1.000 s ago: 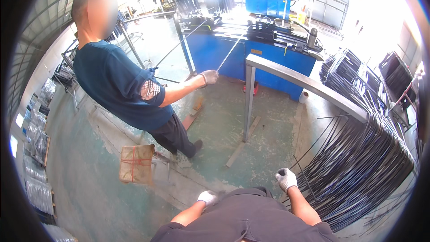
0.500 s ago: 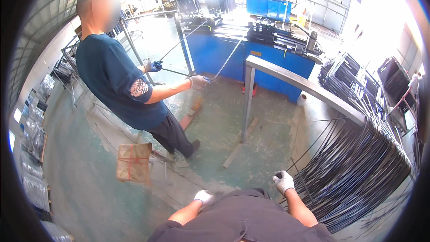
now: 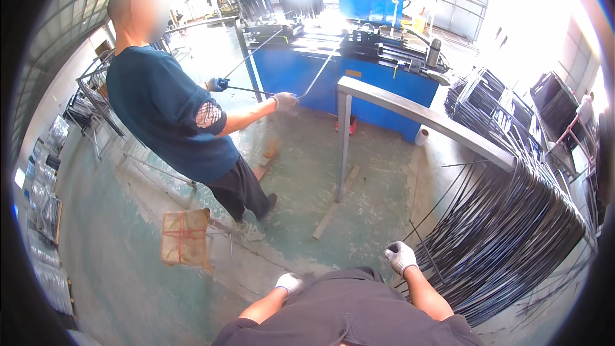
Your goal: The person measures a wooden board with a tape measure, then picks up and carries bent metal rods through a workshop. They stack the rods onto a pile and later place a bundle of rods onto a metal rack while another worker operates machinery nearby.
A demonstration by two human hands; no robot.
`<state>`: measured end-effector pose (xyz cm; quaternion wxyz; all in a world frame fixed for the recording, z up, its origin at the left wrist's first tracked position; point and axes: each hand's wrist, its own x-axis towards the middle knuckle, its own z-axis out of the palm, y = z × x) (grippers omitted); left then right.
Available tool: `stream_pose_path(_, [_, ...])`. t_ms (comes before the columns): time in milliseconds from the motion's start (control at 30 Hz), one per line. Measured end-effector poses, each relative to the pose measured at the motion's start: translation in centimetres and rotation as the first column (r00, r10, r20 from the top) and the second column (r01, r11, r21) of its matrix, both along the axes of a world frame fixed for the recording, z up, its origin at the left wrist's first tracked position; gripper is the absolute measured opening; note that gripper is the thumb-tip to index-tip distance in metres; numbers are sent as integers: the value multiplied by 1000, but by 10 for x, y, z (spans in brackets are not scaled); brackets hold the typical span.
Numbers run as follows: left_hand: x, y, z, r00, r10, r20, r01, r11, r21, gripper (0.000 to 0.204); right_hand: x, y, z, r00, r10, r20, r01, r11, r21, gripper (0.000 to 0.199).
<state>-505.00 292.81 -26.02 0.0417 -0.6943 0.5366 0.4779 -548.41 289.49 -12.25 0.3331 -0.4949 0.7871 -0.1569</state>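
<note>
My left hand [image 3: 289,283], in a pale glove, is low beside my dark shirt front; its fingers are hidden or smeared. My right hand [image 3: 400,257], also gloved, hangs out to the right with fingers curled in and no object showing in them. Nearest to it is a thick bundle of thin dark metal rods [image 3: 512,243] draped over a grey metal rack [image 3: 426,118]. A co-worker [image 3: 170,112] in a dark blue top stands ahead on the left. Both of that person's gloved hands grip a bent metal rod [image 3: 317,78] reaching to the blue bench machine [image 3: 295,74].
A taped brown carton [image 3: 184,237] is at the lower left, near the co-worker's feet. Flat strips [image 3: 336,208] lie on the floor under the rack. More dark frames [image 3: 490,99] are stacked at the right. Wrapped stacks [image 3: 48,218] line the left side.
The whole scene shifts slightly left in the view, as my head turns a little right. The co-worker still holds the bent rod. My hands stay nearly in place.
</note>
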Motion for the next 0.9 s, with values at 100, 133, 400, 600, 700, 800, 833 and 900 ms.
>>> stream_pose_path(100, [4,-1,-16,991,-121,53,124,991,-44,33,1,-1,0,1000,22,-14,-22,1000,13,34])
stream_pose_path(133, [6,-1,-21,987,-147,66,151,987,-49,32,1,-1,0,1000,26,-11,-26,1000,16,34])
stream_pose_path(400, [-4,-7,-4,973,-220,67,224,974,-45,31,-1,-3,9,1000,30,3,-30,995,90,39])
stream_pose_path(600, [-4,-9,-8,946,-299,123,306,950,-51,31,-1,-6,13,999,48,-1,-48,996,75,39])
stream_pose_path(700, [-3,-7,-11,964,-247,98,252,967,-40,31,0,-6,13,998,62,-6,-61,995,73,38])
stream_pose_path(800, [-3,-9,-2,958,-275,85,275,961,15,31,2,-7,17,998,67,-2,-67,993,94,38])
stream_pose_path(833, [-4,-9,-1,968,-240,73,239,971,24,31,2,-7,16,998,66,0,-66,993,99,38])
stream_pose_path(900, [-7,-10,5,984,-169,50,167,985,41,31,1,-7,12,998,64,2,-63,992,106,38])
